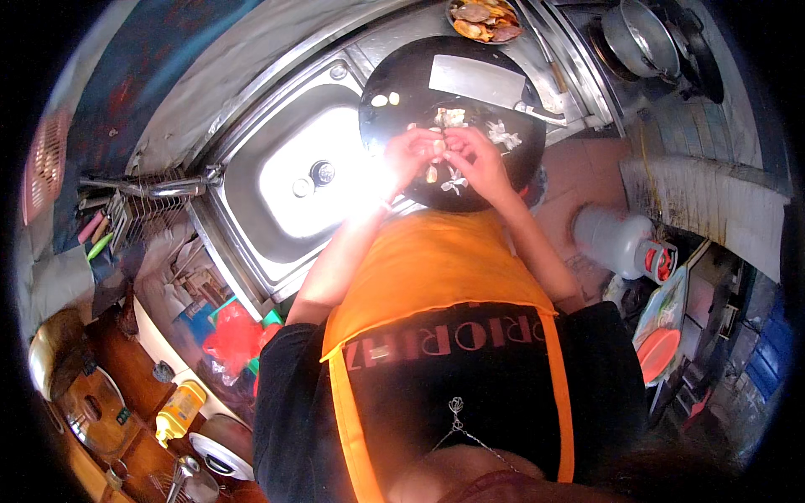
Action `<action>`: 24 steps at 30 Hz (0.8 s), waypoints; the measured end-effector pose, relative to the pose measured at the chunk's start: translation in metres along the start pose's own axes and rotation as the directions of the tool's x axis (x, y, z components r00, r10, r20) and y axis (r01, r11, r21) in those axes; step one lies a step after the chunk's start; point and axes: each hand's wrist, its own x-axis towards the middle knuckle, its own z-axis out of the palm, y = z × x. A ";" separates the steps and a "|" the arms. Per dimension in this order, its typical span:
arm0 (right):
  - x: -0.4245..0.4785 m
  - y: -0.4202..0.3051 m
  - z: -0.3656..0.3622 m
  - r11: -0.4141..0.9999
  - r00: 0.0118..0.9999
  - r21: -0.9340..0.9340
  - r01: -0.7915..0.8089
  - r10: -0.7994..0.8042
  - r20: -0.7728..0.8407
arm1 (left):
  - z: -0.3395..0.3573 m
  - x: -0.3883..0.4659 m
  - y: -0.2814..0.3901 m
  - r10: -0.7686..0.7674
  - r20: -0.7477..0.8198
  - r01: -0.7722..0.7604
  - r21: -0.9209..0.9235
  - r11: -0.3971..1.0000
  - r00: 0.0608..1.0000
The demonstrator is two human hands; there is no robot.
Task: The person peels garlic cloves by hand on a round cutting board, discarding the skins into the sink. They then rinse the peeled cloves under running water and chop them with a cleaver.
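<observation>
Over a round black cutting board [390, 75], my left hand [412, 154] and my right hand [475, 160] meet, with a pale garlic clove [439, 147] pinched between their fingertips. Two peeled cloves [385, 99] lie at the board's upper left. A broken garlic bulb [450, 117] rests just beyond my fingers. White garlic skins [504, 136] are at the right, and more skins [454, 182] lie nearer my apron. An unpeeled clove [431, 174] is below my hands. Across the board's far part lies a cleaver [477, 80], its handle pointing right.
A stainless steel sink [251, 220] adjoins the board on the left, under bright glare. Behind the board stand a bowl of brownish-orange food pieces [484, 22] and a long-handled tool [546, 53]. A metal pot [640, 41] is at upper right; a gas cylinder [613, 242] stands on the floor.
</observation>
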 end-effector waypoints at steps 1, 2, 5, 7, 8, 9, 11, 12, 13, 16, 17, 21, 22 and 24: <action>-0.001 0.003 0.002 0.998 0.998 0.046 -0.046 0.047 -0.029 | 0.000 -0.001 0.000 0.037 -0.010 -0.037 0.053 0.998 0.999; -0.003 0.005 0.002 0.997 0.997 0.057 -0.061 0.063 -0.037 | 0.001 -0.001 0.000 0.075 -0.018 -0.073 0.106 0.992 0.997; -0.004 0.001 0.001 0.997 0.996 0.052 -0.062 0.065 -0.055 | 0.003 0.000 -0.007 0.222 -0.024 -0.216 0.150 0.965 0.975; -0.003 -0.013 -0.001 1.000 0.997 -0.008 -0.008 0.007 -0.076 | 0.005 -0.002 -0.002 0.273 -0.021 -0.259 0.258 0.931 0.962; -0.003 -0.012 -0.002 1.000 0.999 -0.029 0.000 -0.001 -0.049 | 0.005 -0.003 -0.001 0.299 -0.018 -0.279 0.311 0.909 0.954; -0.004 -0.010 -0.004 0.999 1.000 -0.051 0.007 -0.008 -0.021 | 0.005 -0.004 -0.001 0.266 -0.026 -0.249 0.277 0.928 0.964; -0.005 -0.004 -0.003 1.000 1.000 0.002 -0.020 0.020 -0.001 | 0.004 -0.005 -0.003 0.198 -0.040 -0.186 0.206 0.961 0.979; -0.005 0.001 -0.001 0.996 0.998 0.074 -0.056 0.057 -0.008 | 0.005 -0.006 -0.001 0.175 -0.041 -0.167 0.158 0.973 0.984; -0.006 0.005 0.000 0.985 0.995 0.147 -0.091 0.094 -0.013 | 0.006 -0.008 0.003 0.152 -0.041 -0.147 0.108 0.983 0.987; -0.009 0.012 -0.002 0.874 0.951 0.376 -0.307 0.291 0.099 | 0.003 -0.008 -0.003 0.128 -0.001 -0.127 -0.136 0.983 0.992; -0.009 0.015 -0.002 0.877 0.951 0.370 -0.307 0.293 0.095 | 0.001 -0.007 -0.007 0.130 0.018 -0.122 -0.231 0.965 0.991; -0.011 0.012 -0.003 0.980 0.987 0.119 -0.161 0.161 0.009 | 0.008 -0.008 -0.005 0.003 0.015 0.001 -0.283 0.959 1.000; -0.011 0.007 -0.003 0.996 0.996 -0.007 -0.085 0.085 -0.014 | 0.011 -0.010 -0.002 -0.039 0.001 0.038 -0.292 0.956 0.999; -0.011 -0.002 -0.002 0.992 0.999 -0.120 -0.033 0.032 -0.008 | 0.013 -0.010 -0.003 -0.073 0.002 0.071 -0.278 0.958 0.997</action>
